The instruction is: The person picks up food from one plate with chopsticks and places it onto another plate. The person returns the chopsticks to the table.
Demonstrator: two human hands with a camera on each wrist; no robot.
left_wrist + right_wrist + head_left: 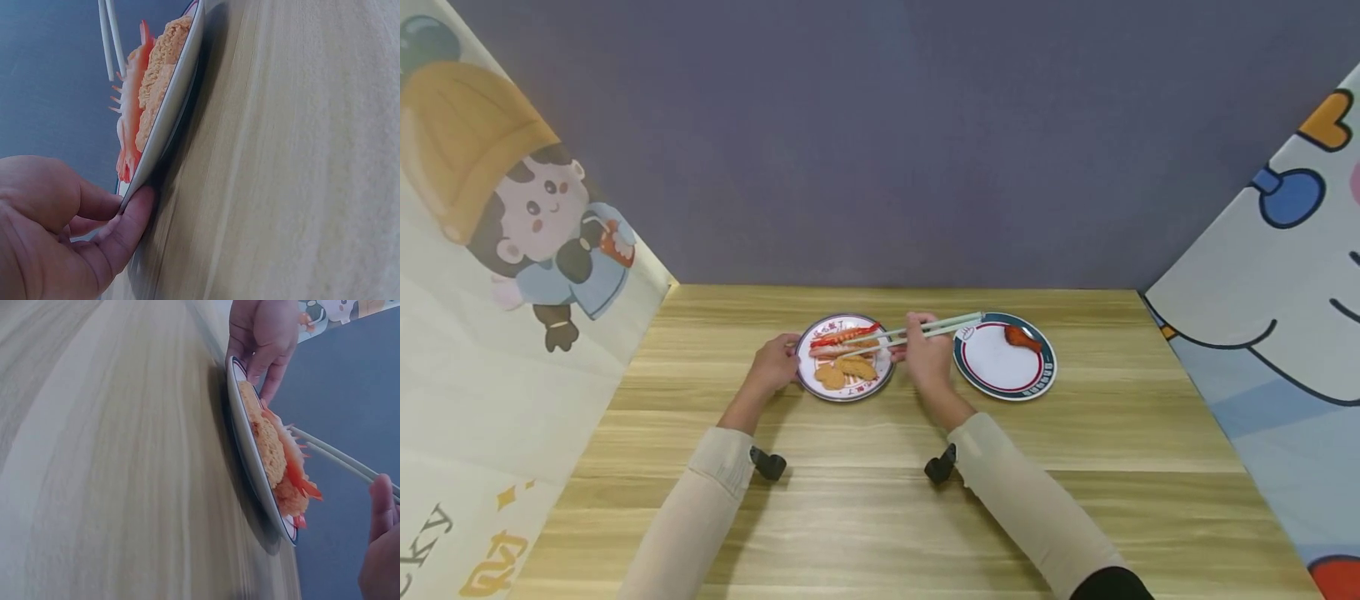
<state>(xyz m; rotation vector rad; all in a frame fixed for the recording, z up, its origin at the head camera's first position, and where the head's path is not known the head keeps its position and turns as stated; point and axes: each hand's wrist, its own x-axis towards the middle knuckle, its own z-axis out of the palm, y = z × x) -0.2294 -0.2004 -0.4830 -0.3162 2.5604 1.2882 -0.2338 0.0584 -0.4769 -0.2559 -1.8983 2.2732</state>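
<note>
In the head view my left hand (772, 364) pinches the left rim of a white plate (842, 395), thumb above and fingers beneath in the left wrist view. Toy-like food lies on it: a red shrimp (827, 339), a paler shrimp (130, 115) with orange legs, and golden breaded pieces (830, 377). A pair of pale green chopsticks (955, 320) is held in my right hand (928, 354), beyond the plate's right edge. Their tips reach over the shrimps, close above them in the right wrist view, with no food lifted between them.
To the right stands a second white plate (996, 362) with a dark green rim, bearing a brown drumstick (1021, 338). Both plates are on a wood-grain table (850, 517). A grey-blue panel (895, 150) rises behind, with cartoon-printed panels at both sides.
</note>
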